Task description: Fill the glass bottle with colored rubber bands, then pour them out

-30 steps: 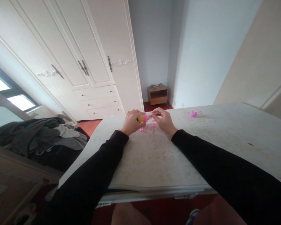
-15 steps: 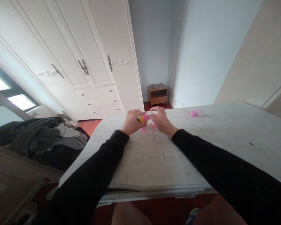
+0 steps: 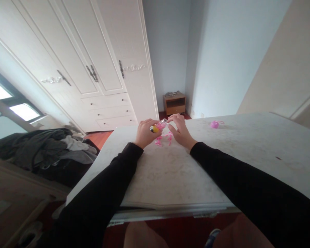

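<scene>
A small clear bottle (image 3: 161, 126) with pink bits inside and a yellow, dark-tipped end is held above the far part of the table. My left hand (image 3: 147, 132) is wrapped around its body, covering part of it. At the bottle's clear upper end, the thumb and fingertips of my right hand (image 3: 180, 130) close in from the right and touch it. Whether a small piece sits between those fingertips, I cannot make out. Several loose pink pieces (image 3: 158, 141) lie on the tabletop just below both hands.
Off to the right on the white table (image 3: 175, 179) lies a pink rounded cap-like piece with a loop (image 3: 215, 124). Beyond the table are a wooden nightstand (image 3: 174, 105) and a white wardrobe (image 3: 105, 110). Dark clothes (image 3: 41, 151) are heaped at the left.
The bottle has turned slightly, so its clear end shows more and points up to the right. My right hand's fingers have shifted a little upward. The left hand keeps its hold.
</scene>
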`<state>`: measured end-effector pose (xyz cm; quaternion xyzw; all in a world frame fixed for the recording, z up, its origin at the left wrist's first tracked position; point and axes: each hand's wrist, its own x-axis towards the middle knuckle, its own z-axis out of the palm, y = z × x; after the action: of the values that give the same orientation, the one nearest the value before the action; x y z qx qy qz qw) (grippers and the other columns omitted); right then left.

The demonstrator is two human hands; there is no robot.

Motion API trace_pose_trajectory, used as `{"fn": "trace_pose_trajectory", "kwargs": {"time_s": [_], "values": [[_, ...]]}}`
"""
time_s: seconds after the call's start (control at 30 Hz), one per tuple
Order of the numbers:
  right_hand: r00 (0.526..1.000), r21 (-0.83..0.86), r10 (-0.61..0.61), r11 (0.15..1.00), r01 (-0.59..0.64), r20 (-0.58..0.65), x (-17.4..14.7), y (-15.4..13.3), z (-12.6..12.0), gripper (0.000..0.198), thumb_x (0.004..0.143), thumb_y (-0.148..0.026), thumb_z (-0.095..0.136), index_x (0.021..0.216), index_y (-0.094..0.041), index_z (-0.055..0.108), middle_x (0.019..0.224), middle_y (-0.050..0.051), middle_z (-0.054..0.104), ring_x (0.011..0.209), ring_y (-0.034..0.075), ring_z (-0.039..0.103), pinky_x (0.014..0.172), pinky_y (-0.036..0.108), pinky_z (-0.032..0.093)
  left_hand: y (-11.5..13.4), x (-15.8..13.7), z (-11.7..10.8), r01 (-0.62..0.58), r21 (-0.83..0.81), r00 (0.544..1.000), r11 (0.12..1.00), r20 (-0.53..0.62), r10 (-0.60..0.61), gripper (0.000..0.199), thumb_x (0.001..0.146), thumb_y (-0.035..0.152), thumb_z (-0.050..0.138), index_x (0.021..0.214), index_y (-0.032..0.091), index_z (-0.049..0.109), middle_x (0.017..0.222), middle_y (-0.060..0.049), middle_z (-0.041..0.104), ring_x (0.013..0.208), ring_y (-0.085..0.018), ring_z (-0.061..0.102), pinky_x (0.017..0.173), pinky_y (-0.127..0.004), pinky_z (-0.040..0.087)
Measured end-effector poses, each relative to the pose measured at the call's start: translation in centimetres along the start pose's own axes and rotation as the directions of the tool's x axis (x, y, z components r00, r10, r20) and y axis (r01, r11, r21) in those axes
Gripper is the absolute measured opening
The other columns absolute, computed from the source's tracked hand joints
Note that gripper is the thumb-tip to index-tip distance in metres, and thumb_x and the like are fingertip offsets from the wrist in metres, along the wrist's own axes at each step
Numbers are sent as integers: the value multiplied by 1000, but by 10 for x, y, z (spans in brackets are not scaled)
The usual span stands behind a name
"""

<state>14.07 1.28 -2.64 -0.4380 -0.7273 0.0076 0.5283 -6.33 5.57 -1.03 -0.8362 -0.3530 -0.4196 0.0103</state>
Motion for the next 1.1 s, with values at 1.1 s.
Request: {"fn": "trace_pose_trajectory", "kwargs": {"time_s": [1.1], "values": [[809,-207,83,977,49,582,-3,-4,19,46,79,-48,83,113,-19,73,125,14,73,124,37,58,101,52,37,-5,6,2,313,-227,906,922,-220,-362,27,74,24,84,100,20,74,99,-5,81,84,-21,77,79,-35,60]]}}
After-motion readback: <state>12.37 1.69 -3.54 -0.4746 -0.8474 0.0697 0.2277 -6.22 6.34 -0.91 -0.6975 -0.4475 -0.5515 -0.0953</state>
